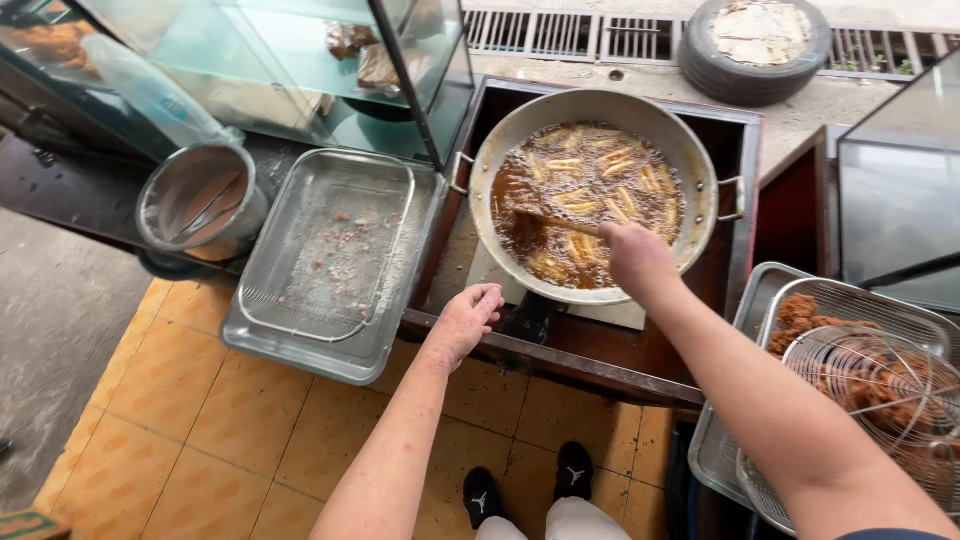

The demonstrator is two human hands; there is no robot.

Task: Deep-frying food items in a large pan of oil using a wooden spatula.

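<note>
the right hand [635, 258] is extended over the near rim of the wide metal frying pan [700, 165], its fingers closed around the near end of a thin wooden stick [560, 222]. the stick's long axis runs from the hand up and to the left, with its far end dipped into the bubbling brown oil [515, 195]. the pale battered strips [580, 195] float mostly beyond and to the right of the stick tip, toward the pan's far side, so they lie ahead of the right hand and well apart from the left. the right forearm comes in from the lower right, wrist roughly level above the oil. the left hand [465, 320] rests on the dark front edge of the stove frame [560, 360], fingers loosely curled and holding nothing, just beside the corner of an empty metal tray [300, 345] with crumbs in it. to the right, a wire basket [870, 390] sits in another tray with browned fried pieces [800, 315]. a plastic-lined metal bucket [200, 205] stands left of the tray, below a glass display case [300, 60]
</note>
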